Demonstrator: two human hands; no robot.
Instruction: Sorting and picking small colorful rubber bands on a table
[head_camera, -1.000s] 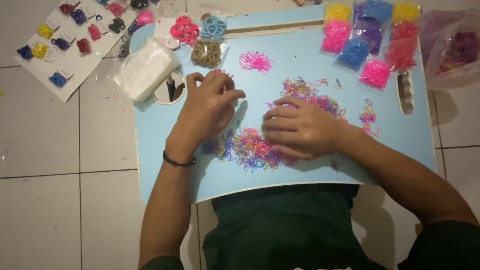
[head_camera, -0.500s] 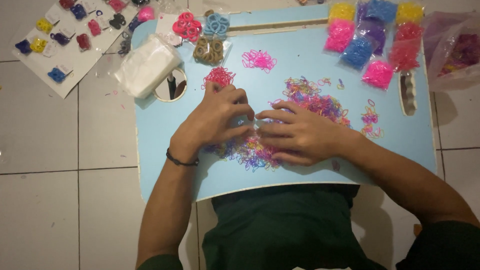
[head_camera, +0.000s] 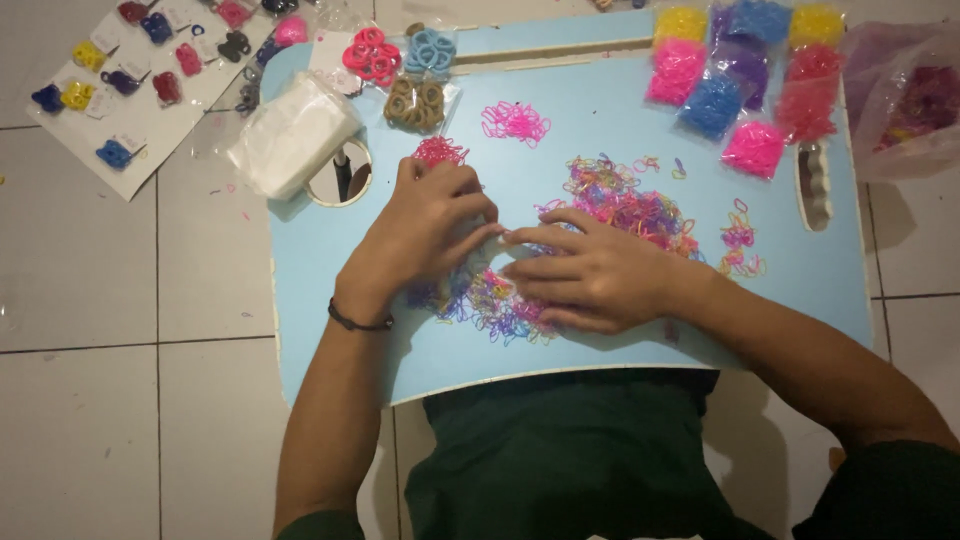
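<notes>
Both hands low over the light blue lap desk (head_camera: 330, 260). Left hand (head_camera: 425, 225) and right hand (head_camera: 590, 275) lie loosely flat, fingertips meeting on the heap of tiny multicoloured elastic bands (head_camera: 500, 305); I cannot tell whether either pinches a band. Risk as I judge it: a sweeping palm could push bands over the near desk edge onto the tiles. Clear packets of sorted bands (head_camera: 745, 85) sit far right; a white plastic bag (head_camera: 290, 140) overhangs the cup hole.
</notes>
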